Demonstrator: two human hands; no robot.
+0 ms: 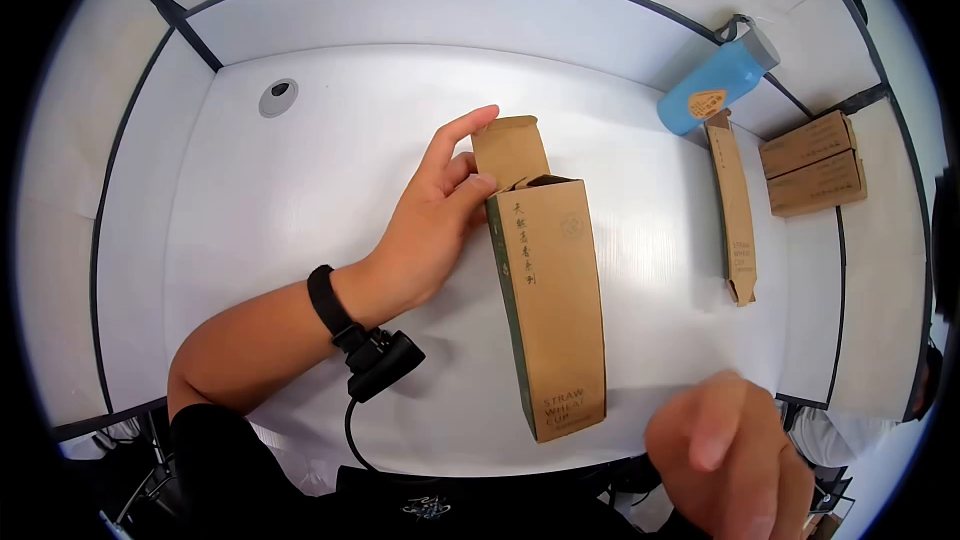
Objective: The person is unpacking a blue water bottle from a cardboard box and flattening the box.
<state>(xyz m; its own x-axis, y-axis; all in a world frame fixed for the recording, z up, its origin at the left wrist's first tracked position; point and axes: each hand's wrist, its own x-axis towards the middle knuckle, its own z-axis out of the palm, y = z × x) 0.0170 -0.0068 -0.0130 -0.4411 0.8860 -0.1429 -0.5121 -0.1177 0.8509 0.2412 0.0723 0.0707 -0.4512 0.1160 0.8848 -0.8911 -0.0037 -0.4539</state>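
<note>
My left hand [420, 220] grips a brown cardboard cup box [555, 300] near its top end, with the thumb on the upper edge and the index finger stretched along the raised end flap [510, 147]. "STRAW WHEAT CUP" is printed at the box's near end, and its side face is dark green. The top end is open, but the inside is hidden from me. My right hand [735, 455] is off the box at the lower right, close to the camera and a little blurred. Its fingers are loosely bent and apart, with nothing visible in them.
A flattened cardboard box [735, 210] lies to the right on the white table [330, 170]. Behind it a blue bottle [715, 85] leans by the partition. Two small cardboard boxes [815, 165] are stacked at the right wall. A round grommet [279, 98] sits at the back left.
</note>
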